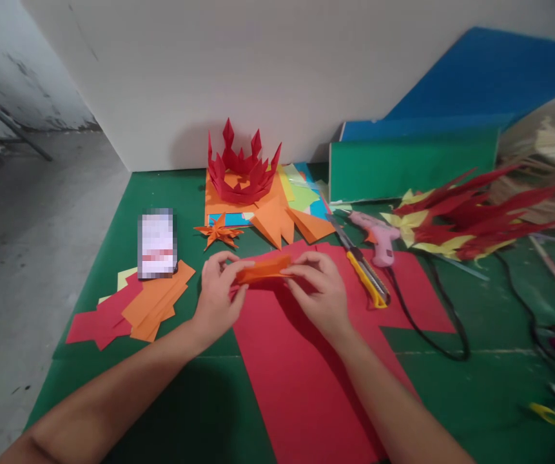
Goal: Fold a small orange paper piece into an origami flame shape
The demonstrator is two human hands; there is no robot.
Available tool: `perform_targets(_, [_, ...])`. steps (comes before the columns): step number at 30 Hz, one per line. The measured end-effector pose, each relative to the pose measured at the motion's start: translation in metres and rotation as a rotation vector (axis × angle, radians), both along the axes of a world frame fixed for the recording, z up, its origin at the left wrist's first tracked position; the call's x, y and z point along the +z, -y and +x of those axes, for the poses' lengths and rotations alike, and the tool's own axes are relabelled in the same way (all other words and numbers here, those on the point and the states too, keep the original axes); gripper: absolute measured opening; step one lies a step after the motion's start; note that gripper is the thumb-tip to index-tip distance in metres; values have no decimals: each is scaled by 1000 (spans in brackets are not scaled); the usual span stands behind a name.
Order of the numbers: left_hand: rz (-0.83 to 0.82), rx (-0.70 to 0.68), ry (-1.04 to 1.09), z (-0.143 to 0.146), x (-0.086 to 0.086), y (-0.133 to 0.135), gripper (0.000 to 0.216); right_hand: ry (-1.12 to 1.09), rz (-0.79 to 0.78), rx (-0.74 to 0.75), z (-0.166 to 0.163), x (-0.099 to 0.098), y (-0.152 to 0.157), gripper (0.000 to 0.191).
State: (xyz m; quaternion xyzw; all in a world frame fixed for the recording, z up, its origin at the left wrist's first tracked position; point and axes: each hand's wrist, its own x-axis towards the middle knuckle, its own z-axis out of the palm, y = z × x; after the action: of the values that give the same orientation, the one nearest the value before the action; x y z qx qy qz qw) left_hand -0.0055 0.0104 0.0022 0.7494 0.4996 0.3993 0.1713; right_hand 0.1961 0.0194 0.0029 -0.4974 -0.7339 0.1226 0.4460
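Observation:
Between my two hands is a narrow folded piece of orange paper, held lengthwise above a large red sheet. My left hand pinches its left end with thumb and fingers. At the other end, my right hand is closed on the paper too. Just beyond my left hand lies a folded orange paper star. Farther back stands a red paper crown on a pile of coloured paper. Folded orange sheets lie in front of it.
A yellow utility knife and a pink glue gun with a black cord lie right of my hands. Red and yellow paper flames are at the far right. Orange strips and a blurred phone lie left. A green board stands behind.

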Motion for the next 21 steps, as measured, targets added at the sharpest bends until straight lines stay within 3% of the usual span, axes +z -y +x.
perform_targets(6, [74,-47,-118,-2,-1,0,34,66,-58,113,3,-1,0,14])
perform_targets(16, [-36,-194,-171,-1,-5,-3,15,298,-62,350,9,-3,-5,16])
perform_targets(21, [-11,-229,-194,-1,-2,-3,17,299,-93,364,10,1,-5,16])
